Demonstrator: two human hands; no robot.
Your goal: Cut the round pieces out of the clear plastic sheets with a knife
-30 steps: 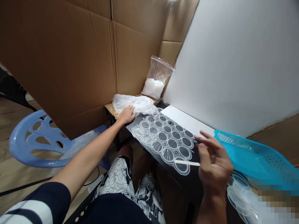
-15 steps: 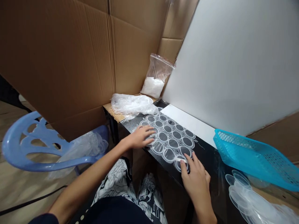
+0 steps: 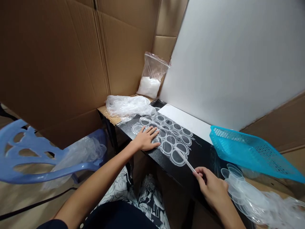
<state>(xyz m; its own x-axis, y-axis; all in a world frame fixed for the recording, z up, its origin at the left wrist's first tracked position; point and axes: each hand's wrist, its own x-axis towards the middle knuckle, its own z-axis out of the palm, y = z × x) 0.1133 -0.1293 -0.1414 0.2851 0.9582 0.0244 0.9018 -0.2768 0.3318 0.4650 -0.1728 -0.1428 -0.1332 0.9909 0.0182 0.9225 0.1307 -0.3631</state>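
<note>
A clear plastic sheet with rows of round, white-rimmed discs (image 3: 177, 158) lies on the black table (image 3: 162, 163). My left hand (image 3: 147, 140) rests flat on the sheet's near-left part, fingers spread. Off the sheet's near-right corner, my right hand (image 3: 211, 184) pinches the end of a narrow whitish plastic strip (image 3: 188, 163) between thumb and fingers. The strip runs taut and slanting from the last discs to my fingertips. Whether it is still joined to the sheet, I cannot tell.
Crumpled clear plastic (image 3: 130, 106) lies at the table's far-left end, before a zip bag (image 3: 150, 86) with white contents. A blue basket (image 3: 252, 156) and loose clear discs (image 3: 247, 194) are at right. A blue chair (image 3: 47, 173) holding plastic stands left; cardboard (image 3: 128, 47) walls the back.
My right hand has moved right and toward me, off the sheet, drawing the strip out from its corner. My left hand has flattened onto the sheet. The whole view has shifted slightly.
</note>
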